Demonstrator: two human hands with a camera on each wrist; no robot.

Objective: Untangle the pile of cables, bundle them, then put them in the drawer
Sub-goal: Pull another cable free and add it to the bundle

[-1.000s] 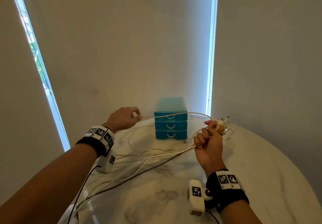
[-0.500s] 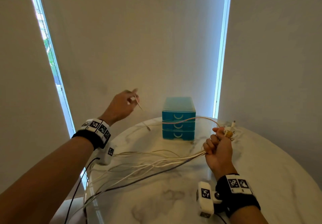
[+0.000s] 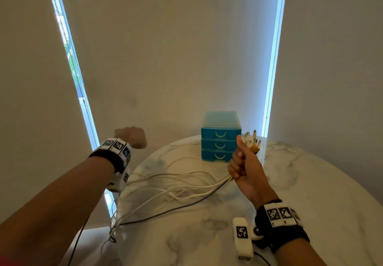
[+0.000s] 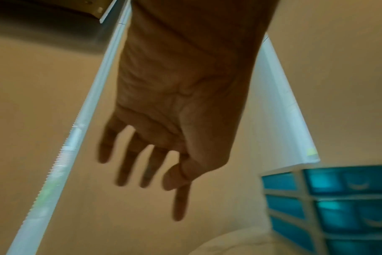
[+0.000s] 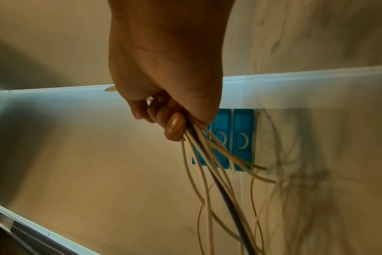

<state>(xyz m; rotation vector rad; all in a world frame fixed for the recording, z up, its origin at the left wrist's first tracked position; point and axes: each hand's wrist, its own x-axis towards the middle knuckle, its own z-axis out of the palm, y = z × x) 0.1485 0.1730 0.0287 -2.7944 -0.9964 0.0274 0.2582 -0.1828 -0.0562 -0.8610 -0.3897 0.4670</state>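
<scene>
White cables (image 3: 176,185) clamped at the plug ends in right hand (image 3: 245,167), running left and near across the marble surface (image 3: 310,193) and off its edge, with empty spread-fingered left hand (image 3: 132,137) hovering closer to those loose tails.

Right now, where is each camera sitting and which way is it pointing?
Head: worn on the head, looking forward and down at the round white marble table; both forearms, the left hand and the right hand show.
Left wrist: under the left wrist, looking along the open palm and blurred straight fingers toward the wall.
Right wrist: under the right wrist, looking along the grip on the bunch of white and grey cables.
Shared: all three show the blue plastic three-drawer unit.
</scene>
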